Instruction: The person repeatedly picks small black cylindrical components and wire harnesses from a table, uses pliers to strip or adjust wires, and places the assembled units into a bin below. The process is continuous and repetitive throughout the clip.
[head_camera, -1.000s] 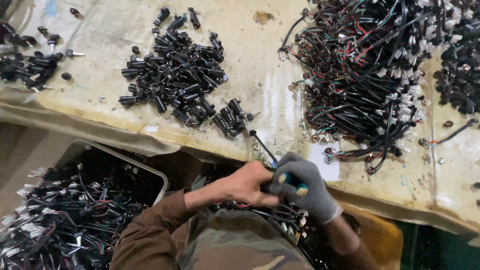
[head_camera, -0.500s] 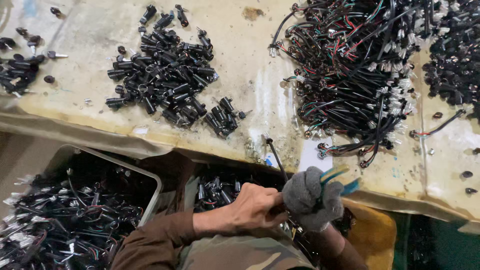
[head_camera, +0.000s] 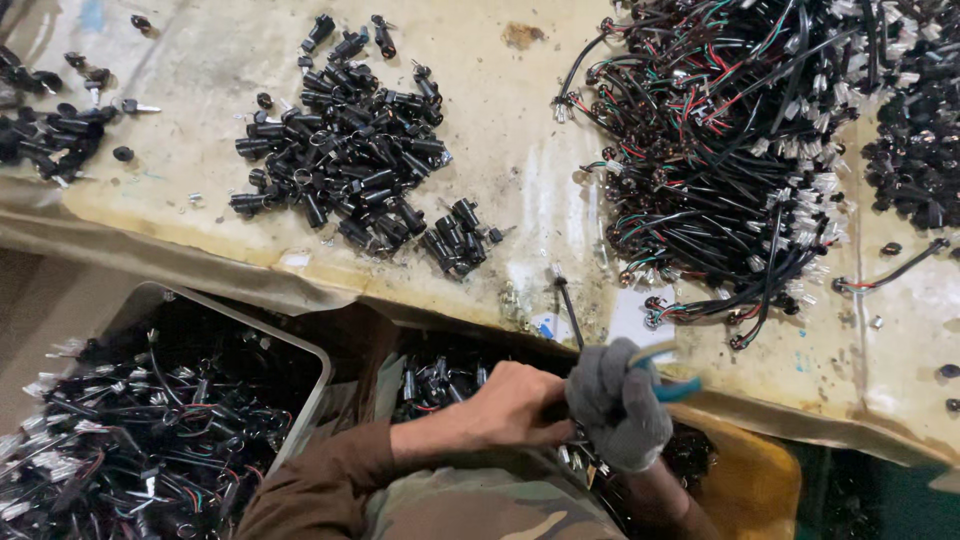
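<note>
A: Nearest: left hand (head_camera: 520, 400), bare, fingers curled shut on something small against the right hand. Can't tell what. Right hand (head_camera: 618, 402), grey glove, fist clamped on blue-handled pliers (head_camera: 668, 385).

B: Change?

A: A second ago the hands were higher, close under the bench edge, pliers hidden in the fist. Now both are lower and nearer the body, blue handles sticking out right. The black wire (head_camera: 570, 312) runs from the grip up over the bench (head_camera: 510, 150) edge, same as before.

B: Meaning?

A: Same wire piece in work, I'd judge; nothing set down.

B: Around them?

A: Bin (head_camera: 165, 430) of wired parts at left, more parts under the hands. Farther: pile of black connectors (head_camera: 345, 160), wire heap (head_camera: 730, 150) at right.
</note>
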